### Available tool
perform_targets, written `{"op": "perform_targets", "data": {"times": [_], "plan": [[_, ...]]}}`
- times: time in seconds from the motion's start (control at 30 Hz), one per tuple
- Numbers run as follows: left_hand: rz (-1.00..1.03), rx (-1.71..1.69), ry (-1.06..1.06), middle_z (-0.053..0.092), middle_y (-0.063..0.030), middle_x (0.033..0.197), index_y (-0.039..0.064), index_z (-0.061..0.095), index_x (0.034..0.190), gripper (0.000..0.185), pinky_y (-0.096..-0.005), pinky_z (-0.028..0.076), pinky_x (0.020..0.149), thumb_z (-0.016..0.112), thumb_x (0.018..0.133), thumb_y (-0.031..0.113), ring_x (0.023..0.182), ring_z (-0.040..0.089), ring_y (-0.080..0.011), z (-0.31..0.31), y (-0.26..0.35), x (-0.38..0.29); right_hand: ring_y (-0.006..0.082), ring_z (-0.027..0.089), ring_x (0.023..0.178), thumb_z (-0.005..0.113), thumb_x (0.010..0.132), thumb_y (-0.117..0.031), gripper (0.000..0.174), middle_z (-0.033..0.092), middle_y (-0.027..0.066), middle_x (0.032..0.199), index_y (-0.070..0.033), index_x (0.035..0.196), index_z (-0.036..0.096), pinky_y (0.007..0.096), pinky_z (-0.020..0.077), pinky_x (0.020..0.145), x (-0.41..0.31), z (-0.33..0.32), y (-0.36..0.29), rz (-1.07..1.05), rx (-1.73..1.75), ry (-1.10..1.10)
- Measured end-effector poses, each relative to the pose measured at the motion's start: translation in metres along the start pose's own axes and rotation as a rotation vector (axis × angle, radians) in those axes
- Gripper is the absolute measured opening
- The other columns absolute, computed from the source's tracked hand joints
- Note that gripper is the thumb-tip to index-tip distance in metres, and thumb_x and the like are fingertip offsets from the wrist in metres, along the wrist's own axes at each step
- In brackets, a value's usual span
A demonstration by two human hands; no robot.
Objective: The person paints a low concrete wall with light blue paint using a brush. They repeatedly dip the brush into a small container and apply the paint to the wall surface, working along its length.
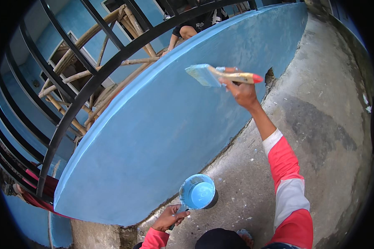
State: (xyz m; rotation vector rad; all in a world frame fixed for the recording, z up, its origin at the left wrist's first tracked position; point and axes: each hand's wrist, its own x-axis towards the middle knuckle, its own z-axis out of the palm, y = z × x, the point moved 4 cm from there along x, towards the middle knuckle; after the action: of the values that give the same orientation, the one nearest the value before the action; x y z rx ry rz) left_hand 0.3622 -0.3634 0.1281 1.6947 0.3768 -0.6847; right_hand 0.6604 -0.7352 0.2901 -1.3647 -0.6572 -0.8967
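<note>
My right hand (pixel 241 91) grips the wooden handle of a wide flat paintbrush (pixel 210 75), whose red tip points right. Pale blue paint coats the bristles, which lie at the face of a low blue wall (pixel 149 133); whether they press on it I cannot tell. Low in the view, my left hand (pixel 171 218) holds a dipper-like paint pot (pixel 201 191) by its handle. Light blue paint fills part of the pot, and its inner wall is smeared with it. The pot is over the concrete beside the wall's foot.
A black metal railing (pixel 90 76) runs along the wall's far side. Behind it stand a bamboo frame (pixel 81 73) and another person (pixel 187 31), crouching with one arm at the wall's top. A broken hole (pixel 270 77) breaks the wall's lower edge. Paint specks dot the concrete ground (pixel 318 124).
</note>
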Motion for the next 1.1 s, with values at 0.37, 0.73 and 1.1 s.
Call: {"op": "perform_targets", "data": {"times": [0.37, 0.73, 1.1], "plan": [[-0.067, 0.080, -0.028, 0.053, 0.0026, 0.059, 0.005, 0.065, 0.084, 0.021, -0.0247, 0.030, 0.046, 0.079, 0.091, 0.019, 0.046, 0.044, -0.0064, 0.005, 0.015, 0.001, 0.0162, 0.069, 0.073, 0.075, 0.090, -0.010, 0.031, 0.075, 0.0077, 0.091, -0.004, 0.120, 0.073, 0.0323, 0.0546, 0.065, 0.149, -0.159, 0.077, -0.098, -0.350, 0.632], [-0.053, 0.097, -0.016, 0.053, 0.0023, 0.058, 0.004, 0.066, 0.085, 0.020, -0.0249, 0.031, 0.045, 0.079, 0.091, 0.018, 0.045, 0.044, -0.0065, 0.000, 0.024, 0.010, 0.0243, 0.072, 0.089, 0.076, 0.090, -0.008, 0.023, 0.074, 0.0106, 0.099, -0.001, 0.112, 0.072, 0.0362, 0.0567, 0.076, 0.026, -0.018, -0.017, -0.260, -0.228, 0.199], [-0.053, 0.237, -0.129, 0.051, 0.0025, 0.058, 0.004, 0.065, 0.087, 0.026, -0.0263, 0.031, 0.048, 0.080, 0.092, 0.025, 0.047, 0.043, -0.0069, 0.004, 0.056, 0.024, 0.0114, 0.067, 0.074, 0.076, 0.090, -0.010, 0.031, 0.075, 0.0061, 0.094, 0.001, 0.119, 0.072, 0.0260, 0.0535, 0.065, 0.162, -0.181, 0.085, -0.025, -0.187, 0.544]]}}
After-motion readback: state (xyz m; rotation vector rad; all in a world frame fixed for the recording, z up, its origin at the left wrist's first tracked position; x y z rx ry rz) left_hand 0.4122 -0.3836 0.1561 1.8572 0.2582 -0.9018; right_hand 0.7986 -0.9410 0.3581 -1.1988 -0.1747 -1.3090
